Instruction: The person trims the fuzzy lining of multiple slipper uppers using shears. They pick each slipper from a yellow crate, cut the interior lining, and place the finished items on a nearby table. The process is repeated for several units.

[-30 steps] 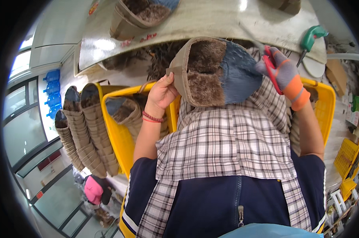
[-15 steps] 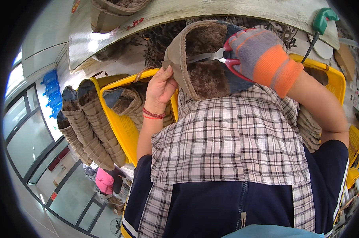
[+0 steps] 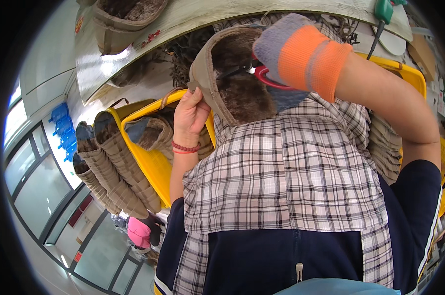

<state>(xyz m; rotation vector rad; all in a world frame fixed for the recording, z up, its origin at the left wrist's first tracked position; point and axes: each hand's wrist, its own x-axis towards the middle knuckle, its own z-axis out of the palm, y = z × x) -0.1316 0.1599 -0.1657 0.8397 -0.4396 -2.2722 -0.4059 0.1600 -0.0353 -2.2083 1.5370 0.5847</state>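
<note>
A khaki shoe upper (image 3: 200, 73) with brown fur lining and a blue inner patch rests against my checked apron. My left hand (image 3: 189, 110), bare with a red bead bracelet, pinches a small tab at the upper's left edge between thumb and fingers. In my right hand (image 3: 286, 49), which wears a grey and orange knitted glove, is a pair of red-handled scissors (image 3: 271, 82). Their dark blades reach into the fur-lined opening. The gloved fingers cover part of the handles.
Yellow baskets (image 3: 151, 162) stand at both sides, with stacked khaki uppers (image 3: 116, 162) at the left one. On the table ahead (image 3: 183, 37) lies another fur-lined upper (image 3: 126, 22). A green corded tool (image 3: 383, 11) is at the far right. Someone in pink (image 3: 138, 232) is in the background.
The scissors have turned and their blades now lie deeper against the fur lining. My gloved hand has shifted up and left. My left hand keeps its pinch; the whole view has shifted slightly.
</note>
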